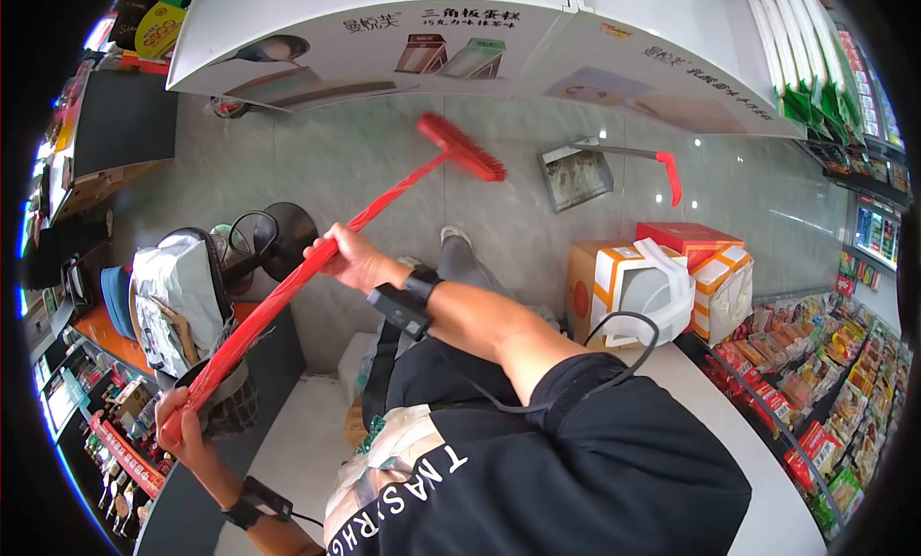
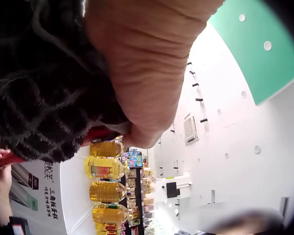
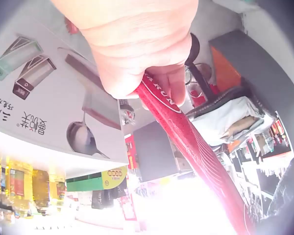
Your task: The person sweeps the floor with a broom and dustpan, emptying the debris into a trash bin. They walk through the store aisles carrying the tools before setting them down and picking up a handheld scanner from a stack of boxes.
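Note:
A red broom [image 1: 278,297] slants across the head view, its bristled head [image 1: 462,151] down on the grey tiled floor. My right hand [image 1: 353,259] grips the handle about midway, fingers curled round it; the right wrist view shows the red shaft [image 3: 186,139] passing out from under that hand [image 3: 137,44]. At the handle's upper end my left hand [image 1: 185,433] wraps round the tip. In the left wrist view the left hand [image 2: 147,73] hides most of the handle, beside a dark checked cloth [image 2: 44,98]. A metal dustpan [image 1: 578,177] with a red grip [image 1: 670,179] lies right of the broom head.
White printed display counters [image 1: 384,52] border the floor ahead. Cardboard boxes [image 1: 582,278] and a white plastic bag [image 1: 652,297] stand at the right, near racks of packaged snacks [image 1: 806,374]. A black stool [image 1: 286,239] and a silver-covered chair [image 1: 177,287] stand at the left.

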Action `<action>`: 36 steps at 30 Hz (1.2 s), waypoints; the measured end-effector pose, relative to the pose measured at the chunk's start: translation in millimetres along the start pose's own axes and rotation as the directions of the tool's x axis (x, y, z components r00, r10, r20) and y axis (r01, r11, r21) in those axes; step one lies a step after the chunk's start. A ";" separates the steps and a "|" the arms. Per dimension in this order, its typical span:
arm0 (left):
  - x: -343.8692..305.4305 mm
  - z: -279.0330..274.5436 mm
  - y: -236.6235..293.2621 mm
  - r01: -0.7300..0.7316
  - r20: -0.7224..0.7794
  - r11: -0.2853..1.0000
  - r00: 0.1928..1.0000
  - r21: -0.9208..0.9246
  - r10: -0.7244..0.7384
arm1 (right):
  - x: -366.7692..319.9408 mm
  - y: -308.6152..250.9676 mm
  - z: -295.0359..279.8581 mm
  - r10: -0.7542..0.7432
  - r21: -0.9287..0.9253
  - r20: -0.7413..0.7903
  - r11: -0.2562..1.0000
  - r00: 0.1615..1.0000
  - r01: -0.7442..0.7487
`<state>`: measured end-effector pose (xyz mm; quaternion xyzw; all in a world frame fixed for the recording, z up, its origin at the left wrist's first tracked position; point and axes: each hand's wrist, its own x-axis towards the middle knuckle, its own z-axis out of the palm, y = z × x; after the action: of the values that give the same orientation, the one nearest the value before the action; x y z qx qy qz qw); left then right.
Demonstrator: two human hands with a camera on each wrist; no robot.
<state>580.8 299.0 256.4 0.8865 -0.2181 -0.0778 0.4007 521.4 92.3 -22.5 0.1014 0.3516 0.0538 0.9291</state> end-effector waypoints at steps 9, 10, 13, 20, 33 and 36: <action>33.7 106.9 -5.1 -0.112 0.545 0.992 0.829 -0.062 0.128 | -25.7 -37.8 -103.4 -0.248 -0.097 -0.577 0.967 0.778 0.237; 32.8 103.9 -9.7 -0.150 0.525 0.986 0.835 -0.068 0.164 | -19.4 -31.5 -113.1 -0.235 -0.123 -0.535 0.972 0.812 0.201; 24.6 81.4 -24.0 -0.095 0.422 0.994 0.900 -0.050 0.107 | 1.5 -6.2 -119.0 -0.183 -0.163 -0.463 0.979 0.867 0.120; 13.9 -28.6 -86.8 0.066 0.238 0.995 0.968 0.081 -0.083 | 81.5 96.7 -57.1 -0.102 -0.310 -0.348 0.951 0.932 -0.011; -69.0 -144.3 -98.3 0.295 -0.238 0.955 0.930 0.027 -0.280 | 78.2 186.7 43.3 0.036 -0.553 -0.409 0.785 0.912 -0.280; -70.3 -92.2 -90.1 0.390 -0.197 0.920 0.901 -0.026 -0.388 | 87.2 140.6 23.5 -0.072 -0.639 -0.407 0.735 0.911 -0.227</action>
<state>576.1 445.5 248.3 0.9182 0.0037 -0.0659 0.3906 598.1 240.5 -29.5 -0.2399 0.4878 0.2367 0.8053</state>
